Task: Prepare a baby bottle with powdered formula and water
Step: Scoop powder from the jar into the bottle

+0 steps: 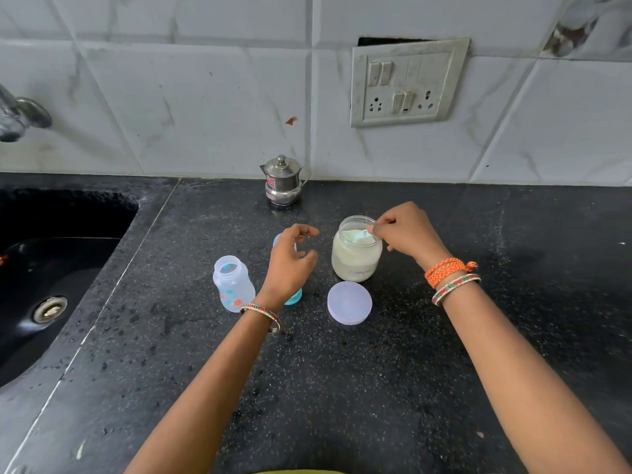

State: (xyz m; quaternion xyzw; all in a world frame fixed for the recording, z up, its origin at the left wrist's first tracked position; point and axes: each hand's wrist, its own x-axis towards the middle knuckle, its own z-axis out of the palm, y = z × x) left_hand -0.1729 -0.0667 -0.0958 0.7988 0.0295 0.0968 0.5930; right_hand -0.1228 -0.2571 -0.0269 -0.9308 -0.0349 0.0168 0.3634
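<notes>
1. head view: the teal bottle cap (293,297) is mostly hidden behind the left hand (290,265); only its lower rim and a pale bit above the hand show, just left of the formula jar (356,249).
2. the tap (20,116) is cut off at the frame's left edge, and the sink (51,268) runs out of view there too, well left of the jar.
3. the scoop (367,238) inside the jar is hard to make out; its handle vanishes under the fingers.
4. the right hand (407,230) pinches the scoop handle at the jar's right rim, fingers curled.
5. the left hand hangs loosely curled above the worktop (342,388), left of the jar, grasping nothing.
6. one open baby bottle (233,283) stands further left of the jar, tilted in the wide lens.
7. one lilac jar lid (349,302) lies flat just in front of the jar.
8. one small steel pot (284,181) stands behind the jar, by the wall.
9. one switch plate (408,83) sits on the tiles above the jar.
10. two bangles on the right wrist, one on the left.
</notes>
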